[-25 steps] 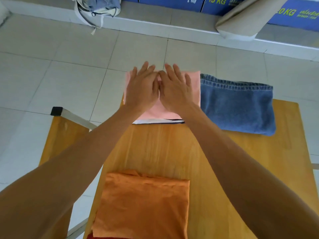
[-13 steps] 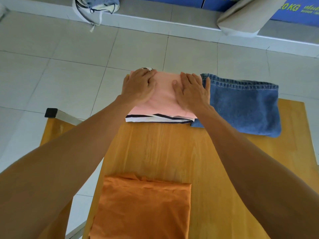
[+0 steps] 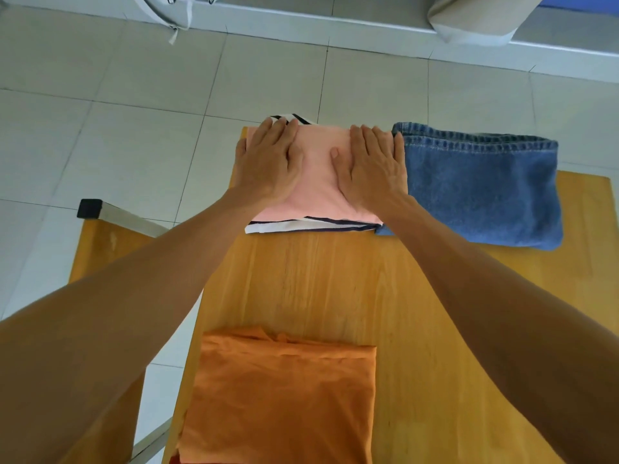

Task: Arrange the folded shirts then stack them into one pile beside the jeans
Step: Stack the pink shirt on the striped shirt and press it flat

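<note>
A folded pink shirt point(image 3: 318, 182) lies on top of a striped black-and-white shirt point(image 3: 284, 226) at the far left of the wooden table point(image 3: 335, 283). Folded blue jeans point(image 3: 482, 185) lie right beside this pile, touching it. My left hand point(image 3: 268, 162) rests flat on the pink shirt's left part, fingers together. My right hand point(image 3: 373, 165) presses flat on its right part, next to the jeans' edge. Neither hand grips anything. A folded orange shirt point(image 3: 281, 396) lies alone at the table's near edge, with something red just showing under it.
A second wooden surface with a metal bar point(image 3: 117, 212) stands to the left, lower down. Tiled floor surrounds the table. A bag with straps point(image 3: 177, 8) and a beige roll point(image 3: 475, 18) lie by the far wall.
My hands slid apart from the middle of the pink shirt toward its left and right sides, smoothing it flat. The pile stayed beside the jeans.
</note>
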